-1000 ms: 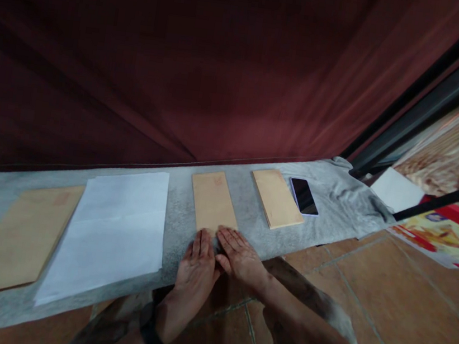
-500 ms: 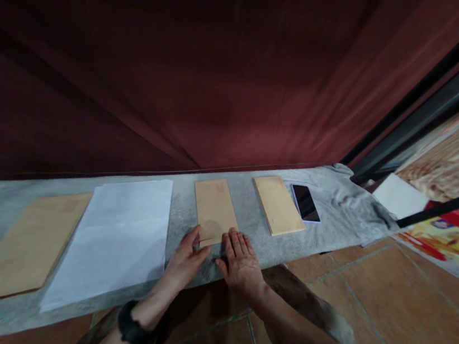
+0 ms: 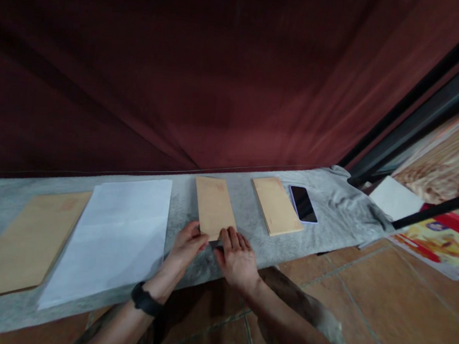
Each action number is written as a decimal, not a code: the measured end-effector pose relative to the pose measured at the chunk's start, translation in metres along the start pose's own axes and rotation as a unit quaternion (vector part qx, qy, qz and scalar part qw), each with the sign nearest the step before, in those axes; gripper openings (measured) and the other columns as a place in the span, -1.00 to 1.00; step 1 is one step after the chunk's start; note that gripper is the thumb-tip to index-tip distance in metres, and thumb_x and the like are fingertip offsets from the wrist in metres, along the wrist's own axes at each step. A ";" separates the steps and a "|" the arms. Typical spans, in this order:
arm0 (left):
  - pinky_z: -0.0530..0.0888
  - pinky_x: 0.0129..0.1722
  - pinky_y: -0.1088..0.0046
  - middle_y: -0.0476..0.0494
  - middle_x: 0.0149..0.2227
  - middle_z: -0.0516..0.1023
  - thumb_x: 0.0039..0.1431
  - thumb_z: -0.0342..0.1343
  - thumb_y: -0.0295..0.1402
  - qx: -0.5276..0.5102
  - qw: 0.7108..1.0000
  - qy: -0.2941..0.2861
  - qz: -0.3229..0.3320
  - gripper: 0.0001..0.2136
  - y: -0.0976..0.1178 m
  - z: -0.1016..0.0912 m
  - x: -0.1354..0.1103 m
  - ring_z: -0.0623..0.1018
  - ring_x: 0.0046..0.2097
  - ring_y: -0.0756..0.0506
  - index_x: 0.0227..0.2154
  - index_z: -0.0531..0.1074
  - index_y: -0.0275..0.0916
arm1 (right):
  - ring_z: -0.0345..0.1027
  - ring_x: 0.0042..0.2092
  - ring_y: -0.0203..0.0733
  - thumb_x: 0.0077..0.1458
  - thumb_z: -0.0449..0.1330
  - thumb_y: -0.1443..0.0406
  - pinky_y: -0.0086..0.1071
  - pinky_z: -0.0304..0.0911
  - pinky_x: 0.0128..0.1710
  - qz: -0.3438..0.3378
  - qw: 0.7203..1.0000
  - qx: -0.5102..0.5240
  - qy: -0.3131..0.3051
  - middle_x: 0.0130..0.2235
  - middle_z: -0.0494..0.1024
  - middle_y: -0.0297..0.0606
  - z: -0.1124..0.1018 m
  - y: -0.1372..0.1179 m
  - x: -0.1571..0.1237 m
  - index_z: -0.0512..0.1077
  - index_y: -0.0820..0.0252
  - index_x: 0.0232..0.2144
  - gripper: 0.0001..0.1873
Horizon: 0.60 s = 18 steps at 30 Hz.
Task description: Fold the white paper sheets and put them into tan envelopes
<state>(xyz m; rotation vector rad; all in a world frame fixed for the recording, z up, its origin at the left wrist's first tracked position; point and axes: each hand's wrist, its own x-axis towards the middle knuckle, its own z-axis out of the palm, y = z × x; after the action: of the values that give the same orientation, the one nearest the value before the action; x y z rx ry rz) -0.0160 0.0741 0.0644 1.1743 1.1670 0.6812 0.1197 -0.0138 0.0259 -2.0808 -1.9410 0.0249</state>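
A small brown paper envelope (image 3: 215, 207) lies in front of me on the grey cloth, its near end slightly raised. My left hand (image 3: 186, 245) pinches its near left corner between thumb and fingers. On the near right corner rest the fingertips of my right hand (image 3: 238, 258), fingers together and stretched out over the edge. Left of this envelope is a stack of white paper sheets (image 3: 112, 241). To the right lies a pile of similar brown envelopes (image 3: 277, 206), with a dark-screened phone (image 3: 303, 204) beside it.
Larger brown envelopes (image 3: 20, 246) lie at the far left of the cloth-covered bench (image 3: 343, 209). A dark red curtain (image 3: 224, 81) hangs behind it. At the right, a black metal frame (image 3: 440, 208) crosses in front of a colourful printed box (image 3: 453, 241) on the tiled floor.
My left hand has closed into a pinch on the envelope's near left corner, and that end has lifted a little. My right fingers have shifted slightly left onto the near edge.
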 end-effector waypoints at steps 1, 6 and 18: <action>0.31 -0.48 0.51 0.06 -0.52 0.52 -0.10 0.22 -0.31 -0.001 1.000 -0.003 0.007 -0.61 0.003 0.003 -0.002 0.44 -0.50 0.01 -0.14 0.45 -0.29 | 0.41 0.18 0.13 0.33 0.12 0.23 -0.06 0.32 0.18 0.004 1.000 -0.003 -0.001 0.28 0.38 0.14 -0.002 0.001 0.002 0.24 0.27 0.31 -0.44; 0.44 -0.33 0.42 -0.07 -0.36 0.61 -0.01 0.28 -0.11 -0.061 0.996 -0.036 0.052 -0.42 0.016 0.010 -0.013 0.57 -0.34 -0.07 0.06 0.41 -0.28 | 0.59 -0.15 -0.06 0.29 0.08 0.43 -0.29 0.42 -0.11 0.063 0.995 0.079 0.019 0.02 0.62 0.00 -0.019 0.017 0.019 0.40 0.15 0.15 -0.59; 0.47 -0.29 0.43 -0.12 -0.31 0.61 -0.12 0.36 0.06 -0.086 0.994 -0.063 -0.036 -0.47 0.005 0.020 -0.017 0.58 -0.28 -0.07 -0.21 0.51 -0.27 | 0.51 -0.37 -0.24 -0.25 0.54 0.07 -0.29 0.49 -0.18 0.297 0.541 0.785 0.058 -0.45 0.56 -0.40 -0.027 0.014 0.024 0.39 0.14 -0.46 -0.53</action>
<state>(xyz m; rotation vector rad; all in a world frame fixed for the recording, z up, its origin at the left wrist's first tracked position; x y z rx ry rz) -0.0019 0.0536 0.0744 1.0113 1.0188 0.6298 0.1410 0.0038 0.0533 -1.0680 -0.3030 1.2013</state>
